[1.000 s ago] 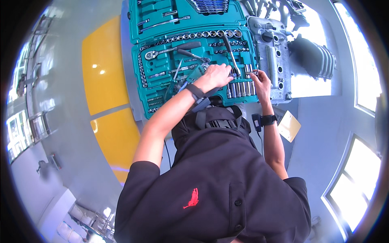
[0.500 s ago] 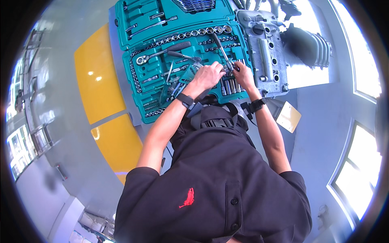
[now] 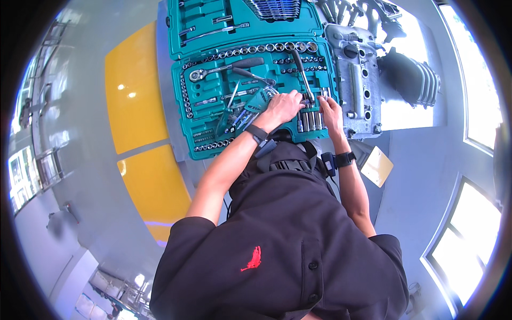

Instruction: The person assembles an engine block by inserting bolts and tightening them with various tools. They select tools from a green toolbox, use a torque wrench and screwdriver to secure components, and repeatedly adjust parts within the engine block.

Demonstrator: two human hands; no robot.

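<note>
A ratchet (image 3: 302, 73) with a dark handle lies slantwise over the right part of the green socket case (image 3: 216, 88), its handle pointing away from me. My left hand (image 3: 284, 108) has its fingers closed at the ratchet's head, which they partly hide. Just to the right, my right hand (image 3: 332, 113) is bent over the case's right edge with thumb and fingers pinched together. Whatever sits between those fingertips is too small to make out. Long sockets (image 3: 311, 121) stand in a row below both hands. A plastic bag (image 3: 250, 109) of tools lies beside my left wrist.
Another ratchet (image 3: 226, 69) rests in the case, under a row of sockets (image 3: 250, 50). Wrenches (image 3: 274, 8) fill the case's lid. A metal engine cover (image 3: 352, 80) and a dark ribbed manifold (image 3: 410, 77) stand to the right. Yellow panels (image 3: 137, 88) lie at the left.
My right hand has moved slightly away from the ratchet's head, toward the case's right edge. The left hand stays by the head. The whole view has shifted a little.
</note>
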